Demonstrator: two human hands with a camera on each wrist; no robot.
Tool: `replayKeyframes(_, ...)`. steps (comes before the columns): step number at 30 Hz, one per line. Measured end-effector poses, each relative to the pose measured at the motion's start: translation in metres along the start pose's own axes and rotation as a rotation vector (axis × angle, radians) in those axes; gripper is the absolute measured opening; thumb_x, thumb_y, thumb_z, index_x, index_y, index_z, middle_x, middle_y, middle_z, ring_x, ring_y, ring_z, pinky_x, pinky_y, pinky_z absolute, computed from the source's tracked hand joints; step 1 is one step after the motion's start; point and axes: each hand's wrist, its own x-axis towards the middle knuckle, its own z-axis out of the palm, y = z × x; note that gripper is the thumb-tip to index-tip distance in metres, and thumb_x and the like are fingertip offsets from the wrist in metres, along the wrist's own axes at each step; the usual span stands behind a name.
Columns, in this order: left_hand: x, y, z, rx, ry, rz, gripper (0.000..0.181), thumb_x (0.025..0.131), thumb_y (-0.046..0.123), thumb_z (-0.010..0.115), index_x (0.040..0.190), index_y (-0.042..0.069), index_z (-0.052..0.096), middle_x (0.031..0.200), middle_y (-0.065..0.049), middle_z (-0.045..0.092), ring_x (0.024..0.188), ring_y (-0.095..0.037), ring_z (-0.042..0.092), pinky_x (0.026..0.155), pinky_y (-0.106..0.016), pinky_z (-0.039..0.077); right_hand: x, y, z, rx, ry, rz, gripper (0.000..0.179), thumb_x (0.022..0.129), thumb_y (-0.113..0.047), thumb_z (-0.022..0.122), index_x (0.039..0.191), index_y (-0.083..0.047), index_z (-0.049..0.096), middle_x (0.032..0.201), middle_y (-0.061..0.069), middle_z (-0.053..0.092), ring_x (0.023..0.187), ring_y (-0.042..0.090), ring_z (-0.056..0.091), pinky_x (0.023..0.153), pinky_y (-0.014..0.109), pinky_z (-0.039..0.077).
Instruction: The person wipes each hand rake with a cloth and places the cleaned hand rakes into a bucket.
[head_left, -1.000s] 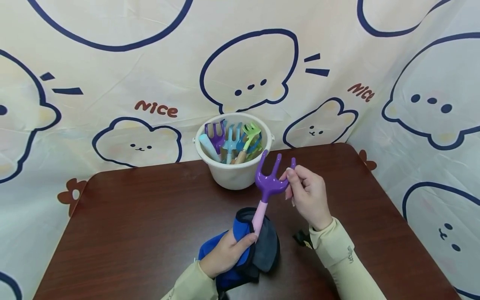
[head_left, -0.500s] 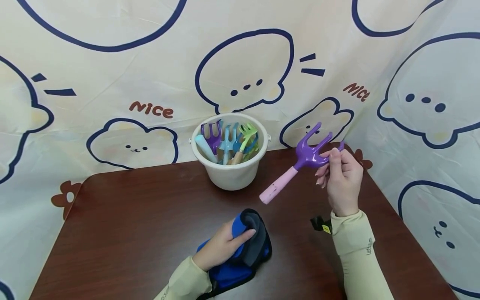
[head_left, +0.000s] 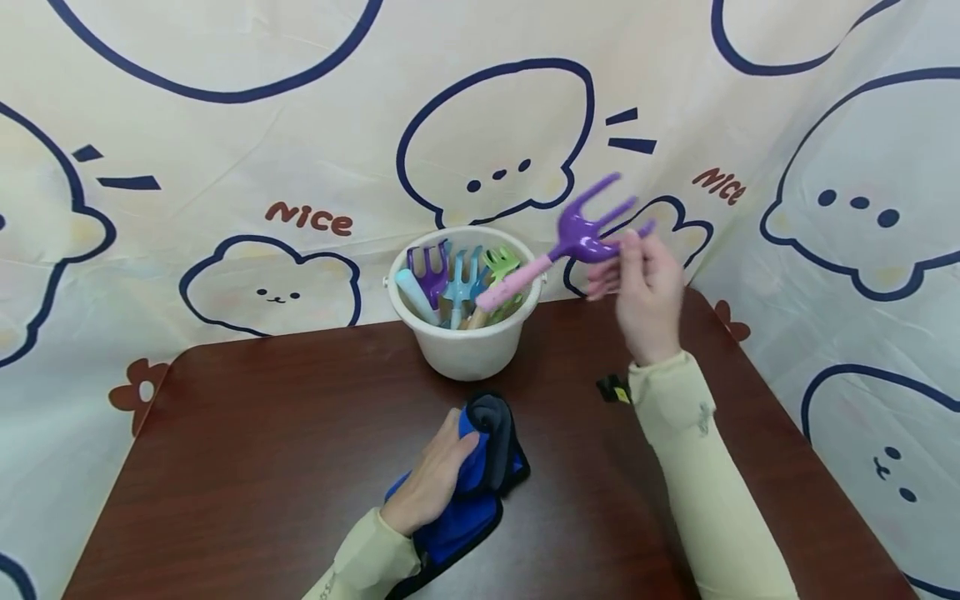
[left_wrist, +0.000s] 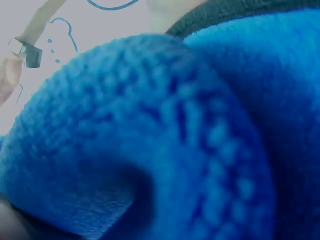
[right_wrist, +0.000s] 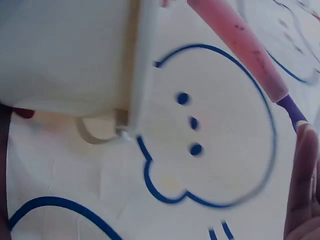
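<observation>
A purple garden hand fork (head_left: 581, 237) with a pink handle is in the air, pinched at an outer tine by my right hand (head_left: 649, 296). Its handle end overlaps the right rim of the white bucket (head_left: 468, 354) in the head view. The right wrist view has the pink handle (right_wrist: 245, 47) beside the bucket's wall (right_wrist: 60, 55). Low in front of the bucket, my left hand (head_left: 429, 487) holds a folded blue cloth (head_left: 465, 525) with black edging and a grey underside. That cloth (left_wrist: 125, 95) fills most of the left wrist view, hiding the fingers.
Inside the bucket stand several tools, among them a purple fork (head_left: 431, 279), a light-blue fork (head_left: 459, 287) and a green fork (head_left: 501, 262). A small black item with a yellow mark (head_left: 615, 389) is by the right sleeve. A patterned curtain (head_left: 300, 150) backs the brown table (head_left: 285, 433).
The purple fork left the cloth in the right hand, swung right, then rose and came back left, its handle now over the bucket rim. The left hand lowered the cloth and shifted slightly left.
</observation>
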Motion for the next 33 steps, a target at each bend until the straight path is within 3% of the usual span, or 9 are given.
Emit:
replayKeyframes(2, 0.005, -0.005, -0.003, 0.024, 0.001, 0.051, 0.045, 0.112, 0.031, 0.042, 0.152, 0.01, 0.045, 0.141, -0.013, 0.047, 0.126, -0.029, 0.049, 0.104, -0.041, 0.04, 0.011, 0.005, 0.014, -0.08, -0.084, 0.04, 0.037, 0.111, -0.026, 0.047, 0.109, 0.005, 0.066, 0.074, 0.007, 0.071, 0.057, 0.013, 0.069, 0.055, 0.031, 0.059)
replayKeyframes(4, 0.011, -0.011, -0.008, 0.064, 0.006, 0.122, 0.035, 0.11, 0.022, 0.05, 0.144, 0.017, 0.052, 0.126, -0.004, 0.05, 0.112, -0.02, 0.048, 0.094, -0.037, 0.04, 0.02, 0.01, 0.027, -0.168, -0.167, 0.072, 0.036, 0.112, -0.025, 0.045, 0.111, 0.004, 0.066, 0.077, 0.009, 0.072, 0.06, 0.013, 0.07, 0.059, 0.029, 0.06)
replayKeyframes(8, 0.018, -0.023, -0.021, 0.168, 0.044, 0.202, 0.041, 0.101, 0.015, 0.067, 0.14, 0.025, 0.06, 0.131, 0.005, 0.061, 0.119, -0.016, 0.049, 0.102, -0.042, 0.042, 0.033, 0.022, 0.05, -0.371, -0.302, 0.13, 0.037, 0.112, -0.028, 0.044, 0.11, 0.0, 0.068, 0.081, 0.015, 0.072, 0.069, 0.016, 0.069, 0.066, 0.024, 0.058)
replayKeyframes(12, 0.021, -0.03, -0.035, 0.209, 0.095, 0.169, 0.038, 0.093, 0.011, 0.078, 0.125, 0.028, 0.07, 0.122, 0.008, 0.07, 0.113, -0.018, 0.053, 0.096, -0.043, 0.045, 0.043, 0.032, 0.067, -0.549, -0.444, 0.257, 0.038, 0.113, -0.032, 0.04, 0.108, -0.005, 0.065, 0.085, 0.012, 0.071, 0.076, 0.026, 0.061, 0.065, 0.029, 0.047)
replayKeyframes(18, 0.024, -0.038, -0.043, 0.184, 0.085, 0.111, 0.036, 0.094, 0.014, 0.077, 0.128, 0.024, 0.069, 0.123, 0.002, 0.07, 0.111, -0.021, 0.061, 0.097, -0.045, 0.049, 0.058, 0.043, 0.085, -0.748, -0.61, 0.39, 0.04, 0.114, -0.031, 0.039, 0.102, -0.004, 0.066, 0.083, 0.008, 0.073, 0.078, 0.021, 0.061, 0.067, 0.029, 0.042)
replayKeyframes(21, 0.025, -0.042, -0.045, 0.182, 0.109, 0.092, 0.038, 0.093, 0.014, 0.078, 0.129, 0.021, 0.068, 0.122, -0.001, 0.07, 0.107, -0.021, 0.062, 0.094, -0.043, 0.051, 0.063, 0.045, 0.093, -0.889, -0.629, 0.381, 0.045, 0.112, -0.036, 0.042, 0.09, -0.005, 0.068, 0.078, 0.007, 0.07, 0.072, 0.021, 0.058, 0.062, 0.03, 0.04)
replayKeyframes(26, 0.027, -0.05, -0.049, 0.202, 0.173, 0.029, 0.034, 0.093, 0.016, 0.079, 0.125, 0.018, 0.069, 0.112, 0.0, 0.072, 0.096, -0.017, 0.062, 0.087, -0.038, 0.052, 0.061, 0.051, 0.1, -1.163, -0.582, 0.263, 0.045, 0.107, -0.04, 0.053, 0.074, -0.011, 0.063, 0.071, 0.004, 0.062, 0.071, 0.021, 0.062, 0.065, 0.035, 0.047)
replayKeyframes(29, 0.026, -0.054, -0.052, 0.186, 0.168, -0.023, 0.029, 0.094, 0.02, 0.078, 0.121, 0.018, 0.069, 0.098, 0.001, 0.068, 0.087, -0.015, 0.059, 0.079, -0.033, 0.05, 0.058, 0.056, 0.099, -1.193, -0.542, 0.219, 0.047, 0.105, -0.037, 0.059, 0.065, -0.012, 0.058, 0.063, 0.001, 0.056, 0.067, 0.02, 0.061, 0.062, 0.035, 0.048)
replayKeyframes(33, 0.026, -0.056, -0.056, 0.15, 0.137, -0.067, 0.027, 0.096, 0.025, 0.076, 0.12, 0.018, 0.067, 0.088, -0.001, 0.063, 0.08, -0.017, 0.057, 0.07, -0.031, 0.05, 0.056, 0.059, 0.093, -1.121, -0.517, 0.19, 0.052, 0.103, -0.038, 0.062, 0.06, -0.01, 0.054, 0.055, 0.0, 0.046, 0.059, 0.019, 0.054, 0.057, 0.031, 0.04)
